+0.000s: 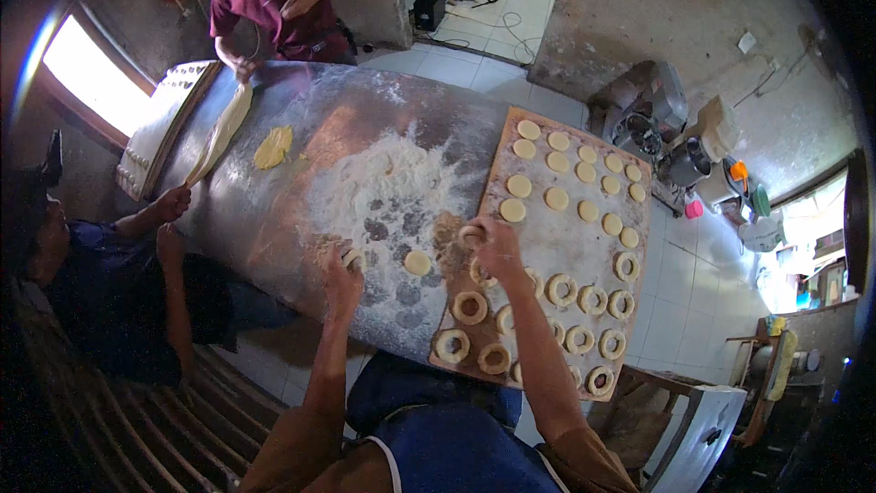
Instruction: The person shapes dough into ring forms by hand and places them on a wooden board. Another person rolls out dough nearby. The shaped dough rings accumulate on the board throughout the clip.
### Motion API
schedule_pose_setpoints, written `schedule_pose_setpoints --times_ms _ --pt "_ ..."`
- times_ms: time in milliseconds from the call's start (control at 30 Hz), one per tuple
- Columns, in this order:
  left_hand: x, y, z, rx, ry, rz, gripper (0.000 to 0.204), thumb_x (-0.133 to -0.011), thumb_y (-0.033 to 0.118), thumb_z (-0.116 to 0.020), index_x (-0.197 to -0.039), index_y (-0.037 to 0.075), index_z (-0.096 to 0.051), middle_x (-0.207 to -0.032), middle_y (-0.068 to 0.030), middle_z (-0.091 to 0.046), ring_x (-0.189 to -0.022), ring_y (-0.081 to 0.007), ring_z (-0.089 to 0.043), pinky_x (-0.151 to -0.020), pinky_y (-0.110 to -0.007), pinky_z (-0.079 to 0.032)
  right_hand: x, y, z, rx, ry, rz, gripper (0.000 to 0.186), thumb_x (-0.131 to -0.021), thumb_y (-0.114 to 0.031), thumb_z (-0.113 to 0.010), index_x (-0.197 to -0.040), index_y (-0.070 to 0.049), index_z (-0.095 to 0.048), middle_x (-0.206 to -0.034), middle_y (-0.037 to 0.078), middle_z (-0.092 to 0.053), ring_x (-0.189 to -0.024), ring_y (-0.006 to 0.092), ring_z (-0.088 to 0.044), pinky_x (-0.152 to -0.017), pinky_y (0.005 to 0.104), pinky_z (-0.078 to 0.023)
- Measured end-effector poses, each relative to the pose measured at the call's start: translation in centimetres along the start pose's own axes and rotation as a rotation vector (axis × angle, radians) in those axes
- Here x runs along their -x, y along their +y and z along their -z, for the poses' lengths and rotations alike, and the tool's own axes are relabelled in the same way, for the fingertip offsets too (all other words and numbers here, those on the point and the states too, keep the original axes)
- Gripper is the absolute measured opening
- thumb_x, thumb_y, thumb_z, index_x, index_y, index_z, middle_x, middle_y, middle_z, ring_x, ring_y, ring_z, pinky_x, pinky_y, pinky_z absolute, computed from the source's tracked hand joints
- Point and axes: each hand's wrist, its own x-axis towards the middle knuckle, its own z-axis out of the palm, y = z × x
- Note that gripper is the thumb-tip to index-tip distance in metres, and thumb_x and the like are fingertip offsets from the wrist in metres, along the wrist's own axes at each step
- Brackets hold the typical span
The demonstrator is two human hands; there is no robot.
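My left hand (341,281) is closed on a small pale piece of dough (355,259) over the floured metal table. Over the left edge of a wooden board, my right hand (500,254) has its fingers curled round what looks like a dough ring (472,236); the fingers partly hide it. Between my hands a flat dough disc (418,263) lies on the table. Several dough rings (562,290) cover the near part of the board, some hidden by my right forearm. Several flat discs without holes (557,198) lie on its far part.
White flour (383,178) is spread over the metal table (301,100). A yellow dough lump (273,147) lies farther left. Two co-workers stretch a long dough strip (222,135) at the table's left end. Metal pots (639,132) stand by the right wall.
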Motion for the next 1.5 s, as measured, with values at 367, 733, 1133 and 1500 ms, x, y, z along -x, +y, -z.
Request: schedule_pose_setpoints --times_ms 367,733,1133,1500 --pt "-0.6 2.2 -0.7 0.672 -0.202 -0.103 0.032 -0.085 0.019 -0.064 -0.11 0.0 -0.057 -0.099 -0.0151 -0.059 -0.095 -0.0322 -0.059 -0.082 -0.042 -0.047 -3.5 -5.7 -5.6 0.159 -0.149 -0.041 0.02 -0.082 -0.017 -0.067 -0.09 -0.002 -0.056 -0.09 0.012 -0.065 -0.083 0.0273 -0.064 -0.075 0.0407 -0.052" --pt "-3.5 3.7 3.3 1.017 -0.406 -0.009 0.022 -0.09 0.014 -0.059 -0.106 -0.002 -0.062 -0.09 -0.0078 -0.061 -0.082 -0.0163 -0.061 -0.072 -0.03 -0.05 0.6 -14.5 -10.0 -0.478 0.12 -0.305 0.041 -0.073 0.005 -0.064 -0.109 -0.002 -0.044 -0.094 0.013 -0.064 -0.084 0.0204 -0.064 -0.071 0.0316 -0.053" --pt "-4.0 0.8 1.6 1.686 -0.638 0.098 0.038 -0.075 -0.001 -0.054 -0.112 0.008 -0.045 -0.091 -0.0014 -0.05 -0.084 -0.0133 -0.053 -0.073 -0.029 -0.047 -0.5 -12.1 -12.1 -1.062 0.054 -0.607 0.029 -0.093 -0.03 -0.046 -0.095 -0.002 -0.056 -0.088 0.012 -0.062 -0.075 0.0198 -0.061 -0.069 0.0304 -0.05" --pt "-3.1 0.6 -4.8 1.463 -0.551 0.32 0.036 -0.097 0.038 -0.041 -0.088 0.003 -0.047 -0.072 -0.0018 -0.046 -0.065 -0.0129 -0.048 -0.058 -0.036 -0.044 -0.1 -11.4 -15.1 0.018 0.231 -0.158 0.045 -0.1 -0.035 -0.037 -0.087 -0.002 -0.065 -0.072 0.012 -0.063 -0.062 0.0214 -0.058 -0.059 0.0372 -0.045"
